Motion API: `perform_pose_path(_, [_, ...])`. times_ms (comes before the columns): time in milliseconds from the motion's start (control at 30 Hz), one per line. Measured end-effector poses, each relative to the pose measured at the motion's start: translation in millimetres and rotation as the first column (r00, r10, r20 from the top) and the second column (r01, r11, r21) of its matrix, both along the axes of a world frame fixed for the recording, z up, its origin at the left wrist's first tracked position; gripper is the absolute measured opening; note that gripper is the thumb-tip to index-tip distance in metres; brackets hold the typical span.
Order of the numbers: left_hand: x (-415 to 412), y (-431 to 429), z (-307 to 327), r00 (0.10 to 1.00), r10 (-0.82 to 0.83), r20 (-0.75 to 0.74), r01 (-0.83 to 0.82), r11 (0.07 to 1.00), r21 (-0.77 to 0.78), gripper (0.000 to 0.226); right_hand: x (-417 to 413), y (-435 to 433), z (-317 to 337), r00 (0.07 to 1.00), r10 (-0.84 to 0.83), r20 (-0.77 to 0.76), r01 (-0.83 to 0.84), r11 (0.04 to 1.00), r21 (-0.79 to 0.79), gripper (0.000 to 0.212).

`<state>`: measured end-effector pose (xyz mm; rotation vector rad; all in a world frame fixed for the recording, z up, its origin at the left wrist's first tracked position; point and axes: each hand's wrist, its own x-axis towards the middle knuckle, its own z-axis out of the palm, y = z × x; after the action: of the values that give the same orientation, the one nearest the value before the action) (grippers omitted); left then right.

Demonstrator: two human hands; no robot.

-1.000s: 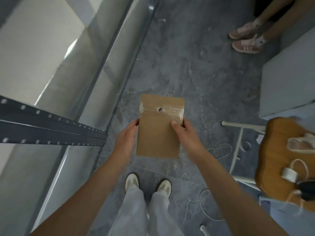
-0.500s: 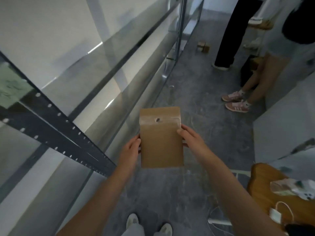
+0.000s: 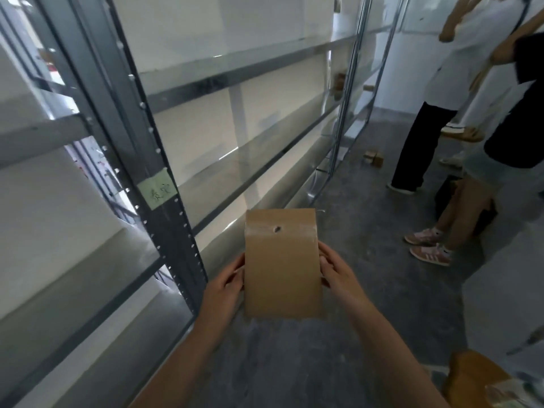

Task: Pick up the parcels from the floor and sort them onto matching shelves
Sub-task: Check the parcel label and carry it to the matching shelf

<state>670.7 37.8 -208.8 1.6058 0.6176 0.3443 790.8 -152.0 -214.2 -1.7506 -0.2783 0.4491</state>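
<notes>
A flat brown cardboard parcel with clear tape and a small hole near its top is held upright in front of me, above the grey floor. My left hand grips its left edge and my right hand grips its right edge. A metal shelving rack with several bare shelves runs along my left. A pale green handwritten label is stuck on its dark upright post, just left of the parcel.
Two people stand at the right, one in black trousers, one in pink sneakers. Small brown parcels lie on the floor far ahead. A wooden stool sits at the bottom right. A grey panel stands at right.
My view has lifted from the floor up along the rack. Both hands still hold the parcel, now raised higher in front of the shelves.
</notes>
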Motion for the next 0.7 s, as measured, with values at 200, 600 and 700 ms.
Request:
perform_pose_path(200, [-79.6,7.6,22.3,0.994,0.064,0.086,-0.068,0.996,0.05,0.03,-59.3,19.6,28.2,0.996,0.089,-0.003,-0.089,0.996,0.025,0.038])
perform_pose_path(600, [-217.4,30.9,54.4,0.923,0.288,0.257,-0.265,0.957,-0.12,0.034,-170.9,86.1,79.5,0.948,0.319,-0.017,-0.315,0.943,0.105,0.034])
perform_pose_path(700, [-249.5,35.0,58.5,0.91,0.312,0.274,-0.283,0.949,-0.141,0.035,-191.4,100.5,86.9,0.919,0.395,-0.016,-0.393,0.917,0.075,0.034])
